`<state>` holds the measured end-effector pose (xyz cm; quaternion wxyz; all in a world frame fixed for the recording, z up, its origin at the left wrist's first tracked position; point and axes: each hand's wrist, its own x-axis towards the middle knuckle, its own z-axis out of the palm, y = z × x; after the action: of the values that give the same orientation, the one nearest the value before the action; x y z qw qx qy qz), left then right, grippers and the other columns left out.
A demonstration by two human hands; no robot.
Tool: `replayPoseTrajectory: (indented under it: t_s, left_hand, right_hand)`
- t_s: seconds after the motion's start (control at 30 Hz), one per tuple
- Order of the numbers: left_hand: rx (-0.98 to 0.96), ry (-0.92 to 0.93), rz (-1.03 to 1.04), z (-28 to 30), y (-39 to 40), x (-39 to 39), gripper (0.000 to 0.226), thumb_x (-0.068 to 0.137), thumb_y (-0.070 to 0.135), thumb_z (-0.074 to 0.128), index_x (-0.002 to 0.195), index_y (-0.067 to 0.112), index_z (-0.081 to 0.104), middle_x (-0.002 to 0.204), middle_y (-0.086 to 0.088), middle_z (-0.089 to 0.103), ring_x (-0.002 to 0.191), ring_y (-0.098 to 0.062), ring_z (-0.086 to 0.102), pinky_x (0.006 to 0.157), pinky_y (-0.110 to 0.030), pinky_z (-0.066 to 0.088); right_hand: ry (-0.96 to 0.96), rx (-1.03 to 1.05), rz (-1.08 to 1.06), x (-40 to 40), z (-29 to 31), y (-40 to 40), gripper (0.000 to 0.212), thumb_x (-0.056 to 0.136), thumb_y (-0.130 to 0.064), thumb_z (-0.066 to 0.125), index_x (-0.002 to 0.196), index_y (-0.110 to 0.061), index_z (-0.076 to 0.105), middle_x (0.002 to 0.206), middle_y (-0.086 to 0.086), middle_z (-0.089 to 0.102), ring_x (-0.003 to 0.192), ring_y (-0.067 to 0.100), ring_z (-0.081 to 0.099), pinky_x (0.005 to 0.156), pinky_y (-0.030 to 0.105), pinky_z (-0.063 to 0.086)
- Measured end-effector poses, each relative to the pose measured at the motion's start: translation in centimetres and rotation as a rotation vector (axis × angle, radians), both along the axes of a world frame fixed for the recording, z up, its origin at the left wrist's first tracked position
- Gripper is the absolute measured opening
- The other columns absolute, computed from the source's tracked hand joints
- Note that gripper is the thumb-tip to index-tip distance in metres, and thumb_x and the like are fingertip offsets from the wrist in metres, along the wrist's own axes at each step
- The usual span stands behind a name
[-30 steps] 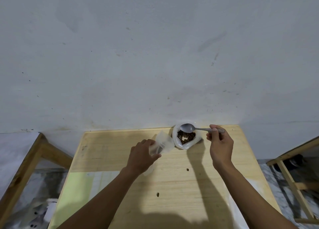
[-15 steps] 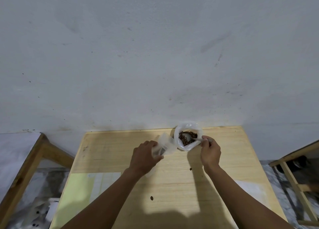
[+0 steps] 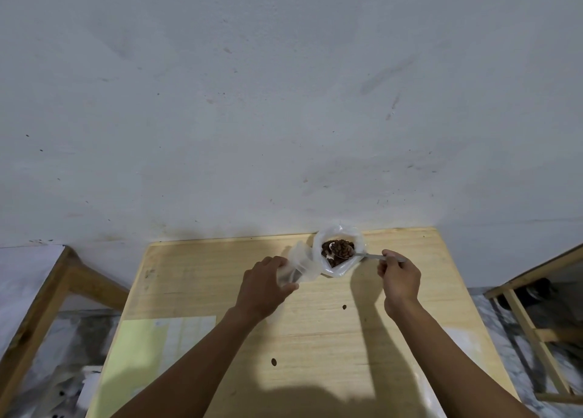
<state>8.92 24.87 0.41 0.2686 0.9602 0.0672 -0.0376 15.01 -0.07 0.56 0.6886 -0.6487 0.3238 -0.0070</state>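
- Left hand [image 3: 268, 286]: fingers and thumb curled round the lower part of a small clear pouch [image 3: 301, 264], which is held tilted with its mouth towards 1 o'clock.
- Clear pouch: raised off the worktop [image 3: 315, 338], just beside the open plastic bag [image 3: 334, 269] on the bag's 9 o'clock side. Whether pouch and bag touch cannot be told.
- Right hand [image 3: 400, 279]: fingers closed in a pinch on the handle end of a metal spoon [image 3: 367, 256], at 3 o'clock of the bag.
- Spoon: lies nearly level, handle towards 3 o'clock, its bowl inside the bag's mouth among the brown pieces [image 3: 337, 248].
- Open plastic bag: stands at the 12 o'clock edge of the worktop, close to the grey wall [image 3: 284, 102], rim rolled open.
- Two loose brown pieces [image 3: 344, 307] lie apart on the bare wood, at 6 and 7 o'clock of the bag.
- A pale green sheet [image 3: 138, 354] lies at 8 o'clock on the worktop.
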Motion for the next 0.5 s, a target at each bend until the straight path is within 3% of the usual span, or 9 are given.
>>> replayPoseTrajectory:
  t_s: [0.3, 0.5]
  left_hand:
    - [0.024, -0.011, -0.021, 0.3, -0.4, 0.8, 0.055, 0.078, 0.05, 0.071, 0.124, 0.022, 0.057, 0.12, 0.007, 0.061, 0.106, -0.016, 0.058, 0.091, -0.035, 0.044]
    - [0.045, -0.009, -0.027, 0.7, -0.3, 1.4, 0.053, 0.078, 0.05, 0.07, 0.121, 0.023, 0.057, 0.115, 0.007, 0.062, 0.103, -0.017, 0.057, 0.089, -0.036, 0.044]
  right_hand:
    - [-0.154, 0.055, 0.051, -2.3, 3.4, -0.4, 0.021, 0.099, -0.006, 0.049, 0.101, -0.009, 0.07, 0.083, 0.004, 0.061, 0.073, 0.016, 0.056, 0.084, 0.033, 0.05]
    - [-0.252, 0.022, 0.167, -3.7, 4.2, 0.8, 0.022, 0.101, -0.009, 0.05, 0.097, -0.014, 0.071, 0.081, 0.002, 0.065, 0.075, 0.016, 0.058, 0.083, 0.029, 0.053]
